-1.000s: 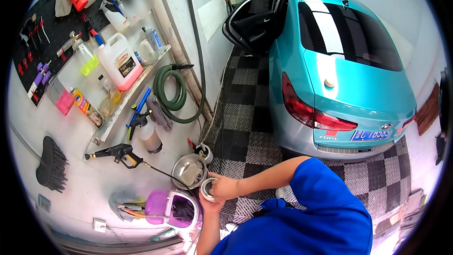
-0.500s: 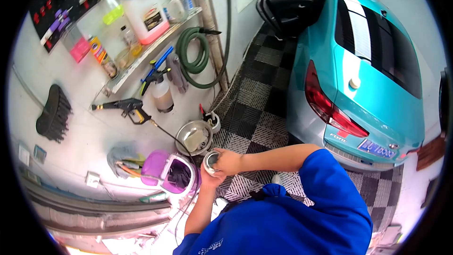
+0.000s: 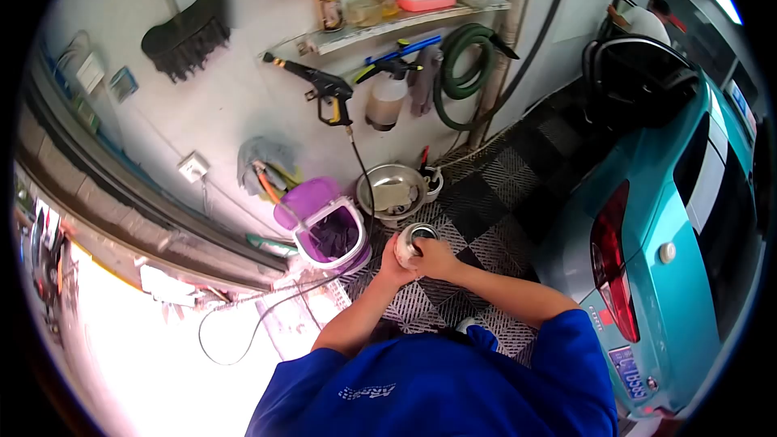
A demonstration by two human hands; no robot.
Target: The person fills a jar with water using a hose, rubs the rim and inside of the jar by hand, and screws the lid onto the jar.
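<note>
Can: there it was, just one can, to the right of the bucket and well apart from the car, its round metal rim turned upward between the two hands.
Hands: two of them, both on the can; the left hand was curled round its side from the left and below, only partly open, with the can in its hold.
Other side: the right hand met the can from the right, fingers bent in at the opening; whether they pinched anything inside, I could not tell.
Bucket: one purple bucket, the landmark here, its lid tipped up and dark stuff inside.
Bowl: one metal bowl, above and right of the bucket, and one white pail just past it.
Wall: above the bucket, one spray gun; up and right of the bucket, one pump bottle and one hose in a coil; up and left, one black brush.
Car: one teal car, far right of the bucket, and beyond it one other person.
</note>
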